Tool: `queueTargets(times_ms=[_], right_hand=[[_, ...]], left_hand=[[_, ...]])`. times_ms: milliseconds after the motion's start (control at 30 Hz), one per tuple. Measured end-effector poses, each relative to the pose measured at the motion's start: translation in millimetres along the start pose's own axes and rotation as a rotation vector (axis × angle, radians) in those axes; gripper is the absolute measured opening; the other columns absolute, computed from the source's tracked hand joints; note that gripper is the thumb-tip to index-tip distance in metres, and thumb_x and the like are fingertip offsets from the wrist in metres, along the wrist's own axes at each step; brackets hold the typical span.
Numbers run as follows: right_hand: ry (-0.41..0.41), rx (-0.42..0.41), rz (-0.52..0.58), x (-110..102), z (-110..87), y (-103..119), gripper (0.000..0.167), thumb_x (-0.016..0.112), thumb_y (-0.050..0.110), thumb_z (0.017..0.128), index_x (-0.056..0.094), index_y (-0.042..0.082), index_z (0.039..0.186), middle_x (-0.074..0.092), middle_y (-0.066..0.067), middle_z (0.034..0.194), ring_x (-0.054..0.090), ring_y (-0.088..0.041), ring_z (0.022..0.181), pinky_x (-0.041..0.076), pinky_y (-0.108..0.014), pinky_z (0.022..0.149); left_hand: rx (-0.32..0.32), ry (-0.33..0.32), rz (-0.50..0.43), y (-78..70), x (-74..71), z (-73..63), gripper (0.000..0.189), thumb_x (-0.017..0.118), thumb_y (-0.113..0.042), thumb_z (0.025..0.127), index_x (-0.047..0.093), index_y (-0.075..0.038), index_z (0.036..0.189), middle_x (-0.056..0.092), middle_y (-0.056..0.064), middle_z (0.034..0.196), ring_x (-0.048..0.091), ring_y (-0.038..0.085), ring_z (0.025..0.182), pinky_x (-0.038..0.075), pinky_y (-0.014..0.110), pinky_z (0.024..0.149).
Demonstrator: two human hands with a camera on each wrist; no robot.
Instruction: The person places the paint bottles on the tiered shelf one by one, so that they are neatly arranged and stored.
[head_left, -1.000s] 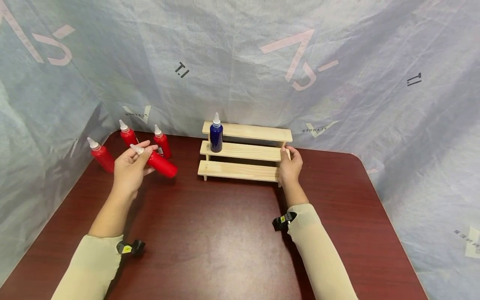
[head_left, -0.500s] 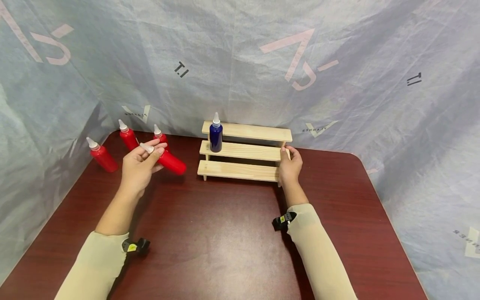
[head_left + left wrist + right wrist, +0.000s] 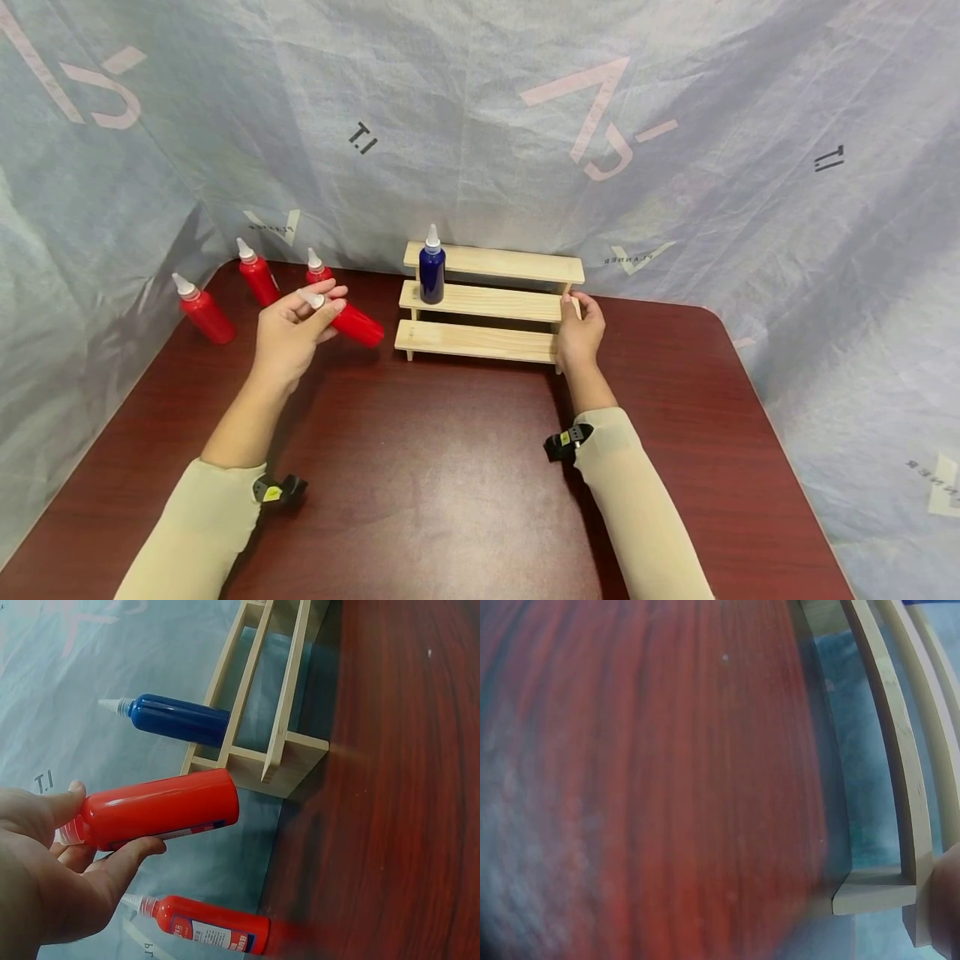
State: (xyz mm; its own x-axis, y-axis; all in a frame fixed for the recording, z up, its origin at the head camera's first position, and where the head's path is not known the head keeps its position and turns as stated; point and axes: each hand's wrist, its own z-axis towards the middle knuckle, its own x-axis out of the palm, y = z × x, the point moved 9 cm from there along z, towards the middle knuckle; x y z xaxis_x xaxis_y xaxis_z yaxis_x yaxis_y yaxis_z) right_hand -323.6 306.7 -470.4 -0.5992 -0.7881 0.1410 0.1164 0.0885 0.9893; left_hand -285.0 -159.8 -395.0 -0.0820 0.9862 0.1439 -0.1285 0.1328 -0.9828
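Note:
My left hand (image 3: 288, 342) grips a red squeeze bottle (image 3: 358, 323) near its white nozzle cap, tilted with its base toward the rack. In the left wrist view the thumb and fingers close round the neck of that red bottle (image 3: 161, 810). A three-step wooden rack (image 3: 480, 340) stands at the back of the table. My right hand (image 3: 581, 333) holds the rack's right end, thumb on the middle step. On the left of the middle step a blue squeeze bottle (image 3: 432, 277) stands upright. In the right wrist view only a sliver of the hand (image 3: 946, 900) shows at the rack.
Several more red bottles stand at the back left, one red bottle (image 3: 206, 315) by the left table edge, another (image 3: 260, 279) behind it, and a third (image 3: 318, 271) partly hidden by my left hand. Grey printed cloth (image 3: 480, 125) hangs behind the dark red table (image 3: 420, 483).
My left hand has moved right, carrying the red bottle closer to the rack. My right hand, the rack and the blue bottle have stayed in place.

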Motion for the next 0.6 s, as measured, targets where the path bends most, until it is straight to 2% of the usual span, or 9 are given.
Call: queueTargets(times_ms=[400,600], right_hand=[[0.003,-0.002,-0.016,-0.3,-1.0,-0.3,0.028,0.067,0.016,0.104,0.064,-0.001,0.127,0.057,0.001,0.102,0.058,-0.009,0.094,0.05,-0.018,0.085],[-0.001,-0.005,0.002,-0.4,-0.4,0.1,0.027,0.067,0.014,0.104,0.065,-0.002,0.126,0.057,0.002,0.1,0.058,-0.009,0.093,0.051,-0.018,0.083]], left_hand=[[-0.001,-0.001,0.059,-3.3,10.3,-0.3,0.04,0.083,-0.009,0.091,0.075,-0.005,0.13,0.08,-0.017,0.102,0.076,-0.003,0.09,0.063,0.02,0.073],[0.011,0.011,0.039,-4.2,17.2,0.4,0.038,0.083,-0.007,0.091,0.075,-0.004,0.128,0.08,-0.016,0.102,0.076,-0.003,0.091,0.063,0.021,0.074]])
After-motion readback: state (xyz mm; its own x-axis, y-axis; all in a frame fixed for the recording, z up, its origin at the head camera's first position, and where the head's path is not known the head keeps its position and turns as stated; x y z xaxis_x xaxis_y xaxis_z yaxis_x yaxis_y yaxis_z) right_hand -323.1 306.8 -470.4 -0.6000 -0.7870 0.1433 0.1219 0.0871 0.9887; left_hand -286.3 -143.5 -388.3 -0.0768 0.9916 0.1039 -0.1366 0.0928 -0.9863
